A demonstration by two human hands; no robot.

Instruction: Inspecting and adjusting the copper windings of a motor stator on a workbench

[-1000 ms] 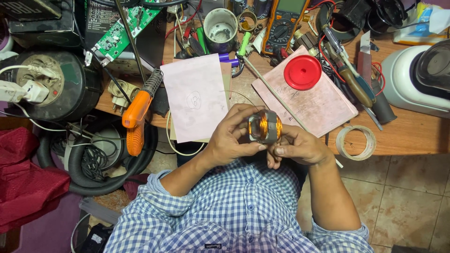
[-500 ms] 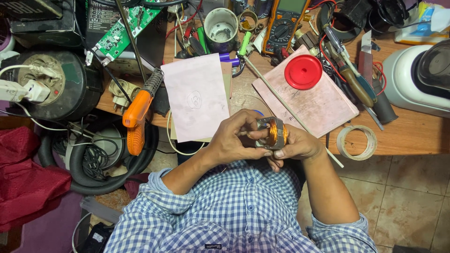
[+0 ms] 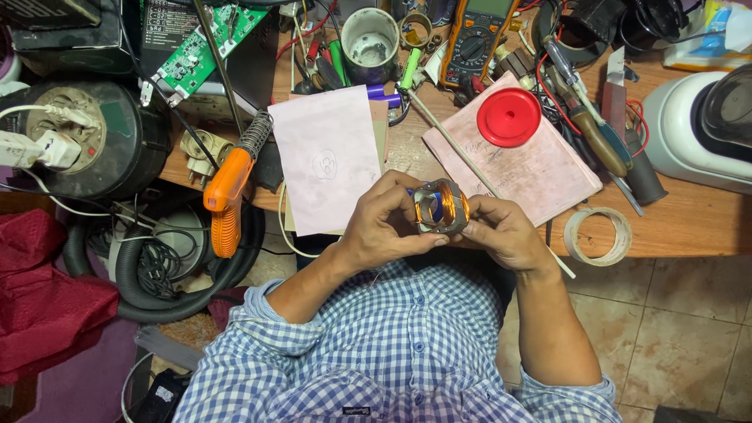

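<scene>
Both my hands hold a small metal motor stator [image 3: 440, 205] with copper windings, just in front of the wooden workbench [image 3: 689, 219] edge. My left hand [image 3: 388, 221] grips its left side, fingers curled over the top. From the right, my right hand [image 3: 501, 233] clasps it, with the fingertips on the metal frame. A pale pink sheet [image 3: 327, 157] lies on the bench just beyond my left hand. A pink notebook [image 3: 517, 168] with a red plastic lid [image 3: 508, 117] on it lies beyond my right hand.
An orange soldering gun [image 3: 229, 200] hangs at the bench's left edge. A multimeter [image 3: 478, 39], metal cup [image 3: 370, 35], green circuit board [image 3: 196, 48], screwdrivers [image 3: 595, 129] and a tape roll [image 3: 598, 235] crowd the bench. A white appliance [image 3: 701, 125] stands at right, hoses and cables at left.
The stator has been turned slightly in my hands and my fingers have shifted on it. Nothing on the bench moved.
</scene>
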